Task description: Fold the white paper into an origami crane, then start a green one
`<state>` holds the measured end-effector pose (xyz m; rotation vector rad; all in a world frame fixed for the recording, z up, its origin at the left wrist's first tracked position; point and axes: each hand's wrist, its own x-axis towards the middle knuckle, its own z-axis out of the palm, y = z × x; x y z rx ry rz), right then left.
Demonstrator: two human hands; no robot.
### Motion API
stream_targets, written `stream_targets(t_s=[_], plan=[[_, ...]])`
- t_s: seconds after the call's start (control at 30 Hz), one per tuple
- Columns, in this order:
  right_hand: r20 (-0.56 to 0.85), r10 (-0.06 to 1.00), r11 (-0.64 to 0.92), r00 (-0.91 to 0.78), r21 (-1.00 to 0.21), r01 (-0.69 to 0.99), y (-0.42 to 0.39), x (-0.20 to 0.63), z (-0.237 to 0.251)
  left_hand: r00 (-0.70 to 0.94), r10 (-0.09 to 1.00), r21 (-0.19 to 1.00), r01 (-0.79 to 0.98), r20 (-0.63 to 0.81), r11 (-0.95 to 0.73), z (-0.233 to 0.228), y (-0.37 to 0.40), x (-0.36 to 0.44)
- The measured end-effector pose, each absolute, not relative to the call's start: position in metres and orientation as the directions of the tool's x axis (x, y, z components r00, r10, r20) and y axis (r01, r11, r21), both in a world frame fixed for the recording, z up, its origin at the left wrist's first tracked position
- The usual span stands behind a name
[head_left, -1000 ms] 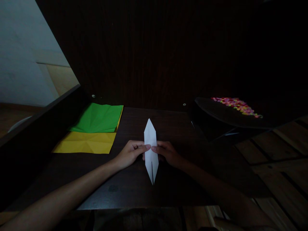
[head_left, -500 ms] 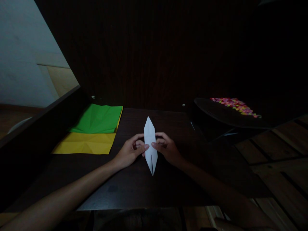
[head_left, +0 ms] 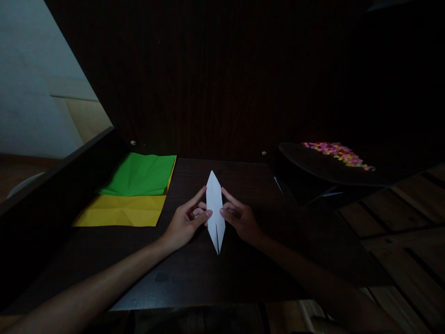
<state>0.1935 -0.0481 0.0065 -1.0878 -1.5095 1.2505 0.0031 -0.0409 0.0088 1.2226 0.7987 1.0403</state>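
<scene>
A long white folded paper (head_left: 214,199), pointed at both ends, is held upright in line with my view above the dark tabletop. Its lower end is split by a slit down the middle. My left hand (head_left: 186,220) grips its left edge, thumb on the front face and index finger stretched up along the side. On the right edge, my right hand (head_left: 245,220) holds it the same way, its index fingertip near the upper corner. The other fingers of both hands are curled, partly hidden behind the paper.
Left of my hands lie a green sheet (head_left: 142,174) and a yellow sheet (head_left: 121,211), both creased, on the dark table (head_left: 167,283). To the right, a black bag-like object (head_left: 313,162) has small pink and yellow pieces (head_left: 340,153) on it. A dark panel (head_left: 208,83) rises behind.
Both index fingers have slid upward along the paper's edges toward its upper corners. The thumbs have shifted slightly outward toward the edges. The paper stays nearly in place.
</scene>
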Motion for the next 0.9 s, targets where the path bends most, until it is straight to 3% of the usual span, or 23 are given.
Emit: stream_targets(t_s=[0.9], plan=[[-0.023, 0.974, -0.049, -0.227, -0.992, -0.113, -0.0479, 0.1893, 0.0060, 0.294, 0.955, 0.980, -0.199, 0.035, 0.025, 0.0076, -0.0431, 0.0036]])
